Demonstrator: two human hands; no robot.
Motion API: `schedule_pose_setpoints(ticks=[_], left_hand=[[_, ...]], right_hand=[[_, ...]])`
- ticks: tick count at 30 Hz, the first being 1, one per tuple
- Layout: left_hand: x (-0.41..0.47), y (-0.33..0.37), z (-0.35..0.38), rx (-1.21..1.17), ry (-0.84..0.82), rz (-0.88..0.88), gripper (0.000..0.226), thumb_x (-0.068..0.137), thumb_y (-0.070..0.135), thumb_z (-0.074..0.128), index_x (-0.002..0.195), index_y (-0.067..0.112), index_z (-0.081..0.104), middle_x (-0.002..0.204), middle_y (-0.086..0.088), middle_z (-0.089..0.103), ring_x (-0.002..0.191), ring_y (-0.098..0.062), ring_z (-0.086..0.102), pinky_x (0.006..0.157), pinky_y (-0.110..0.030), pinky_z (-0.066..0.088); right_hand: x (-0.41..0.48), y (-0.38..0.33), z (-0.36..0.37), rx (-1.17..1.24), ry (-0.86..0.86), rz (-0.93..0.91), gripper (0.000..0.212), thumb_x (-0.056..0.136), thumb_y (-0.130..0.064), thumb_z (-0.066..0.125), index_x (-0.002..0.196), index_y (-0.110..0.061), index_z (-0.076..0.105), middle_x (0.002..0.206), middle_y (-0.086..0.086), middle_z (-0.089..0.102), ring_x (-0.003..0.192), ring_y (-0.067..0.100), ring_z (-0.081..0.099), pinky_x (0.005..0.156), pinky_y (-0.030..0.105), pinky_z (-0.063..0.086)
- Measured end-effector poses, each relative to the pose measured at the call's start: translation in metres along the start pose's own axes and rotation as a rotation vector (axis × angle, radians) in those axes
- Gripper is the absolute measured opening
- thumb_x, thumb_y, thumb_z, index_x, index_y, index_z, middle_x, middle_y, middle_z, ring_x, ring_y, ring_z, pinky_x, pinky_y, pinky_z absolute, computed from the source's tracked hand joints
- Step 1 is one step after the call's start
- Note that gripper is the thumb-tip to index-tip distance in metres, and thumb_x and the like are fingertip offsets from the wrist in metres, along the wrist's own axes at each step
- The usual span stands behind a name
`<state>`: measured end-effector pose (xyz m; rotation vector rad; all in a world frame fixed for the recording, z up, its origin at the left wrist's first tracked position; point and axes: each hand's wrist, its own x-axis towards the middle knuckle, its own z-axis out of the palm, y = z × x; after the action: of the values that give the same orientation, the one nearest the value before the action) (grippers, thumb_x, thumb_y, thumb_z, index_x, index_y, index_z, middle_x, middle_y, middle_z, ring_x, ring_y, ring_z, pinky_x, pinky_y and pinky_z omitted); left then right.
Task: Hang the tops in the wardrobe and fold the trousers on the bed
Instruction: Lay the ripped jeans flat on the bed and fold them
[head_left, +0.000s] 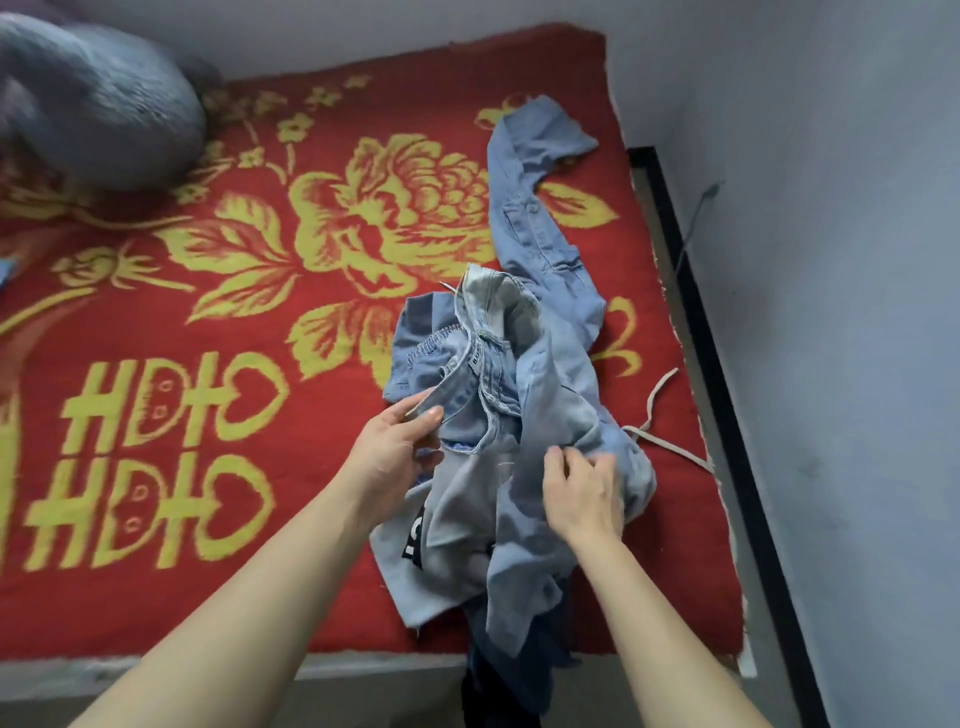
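Our left hand (400, 452) pinches the waistband of the crumpled pale blue denim trousers (498, 364) between thumb and fingers. Our right hand (582, 493) curls its fingers into a fold of the same denim, just to the right of the left hand. One trouser leg stretches away beyond both hands across the red bed blanket with yellow flowers (260, 571).

Left of our left hand, yellow woven marks read roughly "HDIO", twice. A tag on the waistband is too small to read. Beneath our hands lies a pale grey garment (457, 514) with a black patch (413, 535); its white letters are partly hidden. A pale cord (660, 441) lies right of our right hand.
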<state>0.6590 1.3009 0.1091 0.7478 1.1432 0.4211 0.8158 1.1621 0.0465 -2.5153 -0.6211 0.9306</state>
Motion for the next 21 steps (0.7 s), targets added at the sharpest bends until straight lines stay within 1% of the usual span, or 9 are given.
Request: schedule_pose_setpoints(ticks=[2, 5, 8, 11, 13, 15, 17, 19, 21], left_hand=[[-0.03, 0.017, -0.014, -0.007, -0.071, 0.052, 0.031, 0.093, 0.004, 0.058, 0.123, 0.007, 0.065, 0.084, -0.004, 0.066, 0.064, -0.014, 0.051, 0.062, -0.028, 0.047], [-0.082, 0.049, -0.036, 0.038, -0.201, 0.137, 0.036, 0.089, 0.005, 0.06, 0.125, 0.006, 0.064, 0.103, -0.01, 0.067, 0.075, -0.016, 0.058, 0.071, -0.03, 0.048], [-0.147, 0.075, -0.063, 0.132, -0.338, 0.236, 0.035, 0.086, 0.01, 0.062, 0.12, 0.01, 0.068, 0.107, -0.008, 0.071, 0.083, -0.014, 0.067, 0.07, -0.024, 0.054], [-0.215, 0.088, -0.1, 0.168, -0.391, 0.354, 0.028, 0.088, 0.01, 0.063, 0.115, 0.01, 0.07, 0.11, -0.01, 0.069, 0.088, -0.017, 0.066, 0.071, -0.025, 0.053], [-0.256, 0.088, -0.129, 0.193, -0.293, 0.459, 0.017, 0.092, 0.005, 0.061, 0.104, 0.014, 0.07, 0.103, -0.007, 0.069, 0.082, -0.016, 0.063, 0.068, -0.027, 0.052], [-0.291, 0.085, -0.158, 0.349, -0.076, 0.598, 0.016, 0.095, 0.004, 0.059, 0.096, 0.018, 0.068, 0.088, -0.004, 0.067, 0.072, -0.014, 0.058, 0.065, -0.03, 0.048], [-0.317, 0.085, -0.186, 0.627, 0.116, 0.766, 0.011, 0.095, 0.009, 0.061, 0.098, 0.018, 0.068, 0.082, -0.004, 0.066, 0.068, -0.014, 0.055, 0.065, -0.034, 0.046], [-0.339, 0.088, -0.212, 0.868, 0.245, 0.939, 0.008, 0.093, 0.015, 0.063, 0.1, 0.017, 0.068, 0.083, -0.001, 0.068, 0.072, -0.018, 0.059, 0.069, -0.035, 0.046], [-0.357, 0.094, -0.235, 0.992, 0.372, 1.093, 0.009, 0.093, 0.023, 0.065, 0.098, 0.017, 0.068, 0.084, 0.001, 0.069, 0.079, -0.022, 0.062, 0.069, -0.034, 0.044]], right_hand=[[-0.024, -0.025, -0.014, 0.244, 0.276, -0.13, 0.054, 0.098, -0.03, 0.05, 0.149, -0.017, 0.039, 0.14, 0.018, 0.037, 0.125, 0.03, 0.043, 0.107, 0.041, 0.034], [-0.055, -0.067, -0.043, 0.223, 0.579, -0.536, 0.076, 0.084, 0.008, 0.053, 0.154, -0.007, 0.026, 0.15, 0.03, 0.025, 0.128, 0.032, 0.035, 0.111, 0.041, 0.031], [-0.101, -0.111, -0.066, -0.094, 0.55, -0.863, 0.092, 0.074, 0.016, 0.052, 0.156, -0.019, 0.028, 0.157, 0.027, 0.016, 0.133, 0.04, 0.032, 0.109, 0.051, 0.036], [-0.161, -0.142, -0.069, -0.416, 0.383, -1.075, 0.08, 0.076, 0.008, 0.065, 0.147, -0.024, 0.046, 0.154, 0.014, 0.038, 0.143, 0.039, 0.03, 0.111, 0.053, 0.03], [-0.203, -0.155, -0.065, -0.543, 0.326, -1.098, 0.048, 0.084, -0.011, 0.067, 0.131, -0.019, 0.06, 0.135, 0.008, 0.059, 0.136, 0.033, 0.043, 0.113, 0.048, 0.025], [-0.243, -0.165, -0.058, -0.625, 0.326, -1.045, 0.027, 0.093, -0.027, 0.058, 0.119, -0.018, 0.058, 0.119, 0.004, 0.064, 0.121, 0.027, 0.054, 0.111, 0.04, 0.024], [-0.28, -0.174, -0.048, -0.59, 0.378, -1.004, 0.025, 0.098, -0.031, 0.05, 0.117, -0.015, 0.056, 0.114, 0.006, 0.061, 0.11, 0.029, 0.058, 0.101, 0.04, 0.033], [-0.315, -0.184, -0.043, -0.534, 0.486, -1.041, 0.028, 0.1, -0.03, 0.05, 0.123, -0.015, 0.056, 0.111, 0.008, 0.057, 0.098, 0.034, 0.063, 0.082, 0.042, 0.046], [-0.346, -0.197, -0.046, -0.481, 0.587, -1.114, 0.033, 0.101, -0.029, 0.05, 0.133, -0.023, 0.055, 0.107, 0.007, 0.056, 0.087, 0.034, 0.066, 0.064, 0.041, 0.05]])
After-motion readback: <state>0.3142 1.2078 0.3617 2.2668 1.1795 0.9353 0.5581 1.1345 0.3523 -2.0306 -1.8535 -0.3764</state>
